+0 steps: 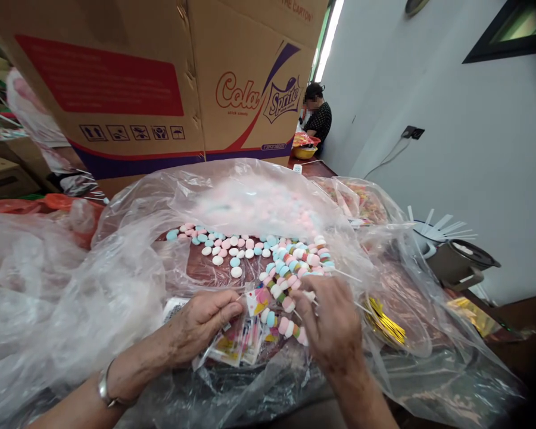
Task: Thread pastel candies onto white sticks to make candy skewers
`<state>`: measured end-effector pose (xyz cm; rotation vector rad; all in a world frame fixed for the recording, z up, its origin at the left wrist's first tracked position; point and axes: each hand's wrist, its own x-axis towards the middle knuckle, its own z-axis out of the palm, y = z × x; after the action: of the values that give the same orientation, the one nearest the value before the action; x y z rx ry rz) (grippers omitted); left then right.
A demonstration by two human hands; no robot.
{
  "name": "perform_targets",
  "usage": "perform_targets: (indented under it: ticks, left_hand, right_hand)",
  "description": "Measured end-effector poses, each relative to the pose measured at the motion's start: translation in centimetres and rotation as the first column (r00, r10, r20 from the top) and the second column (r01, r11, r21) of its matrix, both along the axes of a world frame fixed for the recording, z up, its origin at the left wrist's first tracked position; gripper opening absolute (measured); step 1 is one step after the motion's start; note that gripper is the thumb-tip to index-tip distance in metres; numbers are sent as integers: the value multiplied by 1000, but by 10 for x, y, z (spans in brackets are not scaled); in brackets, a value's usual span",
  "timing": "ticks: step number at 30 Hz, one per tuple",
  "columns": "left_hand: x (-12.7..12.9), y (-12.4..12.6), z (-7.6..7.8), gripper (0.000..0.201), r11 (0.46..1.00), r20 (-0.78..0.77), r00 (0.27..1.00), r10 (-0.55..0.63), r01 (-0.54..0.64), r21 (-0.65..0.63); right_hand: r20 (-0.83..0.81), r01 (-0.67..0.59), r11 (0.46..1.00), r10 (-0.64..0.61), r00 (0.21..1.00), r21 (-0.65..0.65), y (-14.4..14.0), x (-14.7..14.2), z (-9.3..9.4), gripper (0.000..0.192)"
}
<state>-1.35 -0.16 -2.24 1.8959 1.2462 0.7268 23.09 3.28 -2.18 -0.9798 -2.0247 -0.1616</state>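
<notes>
The left hand has thumb and forefinger pressed together, pinching the edge of a small printed bag, whose white and pink face points toward the skewered candies. The right hand bends over the near end of those skewers, fingers curled downward; whether its grip closes on a stick, I cannot tell, since the fingertips are partly hidden. The skewers, strung with pink, white, blue and green pieces, lie heaped on the counter between and just beyond the hands. Below the left hand lie more printed packets, and a silver bracelet circles that wrist. Loose round candies scatter beyond, in front of a big clear plastic sack full of the same. To the right of the right hand lie gold twist ties; farther right stand a brown mug and a cup of white sticks. A large cardboard carton marked Cola and Sprite rises behind, and past it a person in a dark cap bends near a yellow bowl.
</notes>
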Motion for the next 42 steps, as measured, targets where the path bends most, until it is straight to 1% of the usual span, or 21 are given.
perform_targets:
  ticks: [1,2,3,4,6,8,10,13,16,18,20,23,26,30,34,36,38,40,42]
  left_hand:
    - [-2,0,0,38,1000,18,1000,6,-7,15]
    - [-4,1,-1,34,1000,40,999,15,-17,26]
    - [-5,1,-2,30,999,65,998,23,-25,34]
    - [-6,1,-3,27,999,87,996,29,-32,34]
    - [-9,2,-5,25,999,118,992,37,-40,23]
    - [-11,3,-7,26,1000,130,991,24,-27,16]
    - [-12,4,-8,26,1000,134,991,21,-23,12]
    - [-15,6,-7,26,998,135,990,52,-48,-34]
    - [-19,8,-2,29,993,104,990,97,-89,-74]
    - [-23,9,0,31,993,96,990,101,-94,-70]
    - [-27,11,0,31,994,102,990,96,-89,-70]
    - [-33,15,-2,31,992,91,991,95,-88,-87]
    - [-37,17,0,29,998,80,996,46,-43,-40]
    - [-37,17,5,27,1000,83,996,-12,11,9]
    - [-39,17,0,24,999,102,994,-24,21,34]
    - [-39,16,-4,24,999,109,994,-17,14,33]
    - [-38,15,-5,24,1000,120,993,0,0,1]
    - [-35,13,-4,24,999,119,992,29,-24,-46]
    - [-31,11,0,23,998,80,996,31,-26,-60]
  right_hand:
    - [109,101,994,-105,989,35,4,11,0,17]
    - [227,192,981,-196,954,40,9,20,-3,15]
    - [330,259,965,-256,909,36,13,29,-6,14]
    - [412,303,952,-287,865,27,16,35,-11,14]
    - [518,347,938,-296,803,-2,19,43,-21,15]
    - [552,355,934,-282,785,-28,20,47,-31,18]
    - [536,333,942,-255,805,-51,21,50,-38,20]
    - [416,220,974,-176,892,-61,24,57,-41,22]
    - [200,120,989,-101,975,-89,24,65,-35,28]
    - [84,71,985,-59,995,-155,20,71,-27,29]
    - [35,15,974,-7,999,-227,15,76,-20,30]
    - [26,-61,959,71,997,-275,7,85,-15,29]
    - [36,-119,956,133,990,-268,2,90,-13,27]
    - [44,-173,946,192,980,-273,-3,85,-3,27]
    - [39,-225,938,244,969,-262,-5,77,8,28]
    - [40,-215,944,232,972,-251,-6,76,8,28]
    - [44,-196,949,214,976,-247,-6,76,4,27]
    - [43,-188,949,205,978,-251,-6,77,-1,27]
    - [40,-178,947,196,980,-267,-6,79,-5,28]
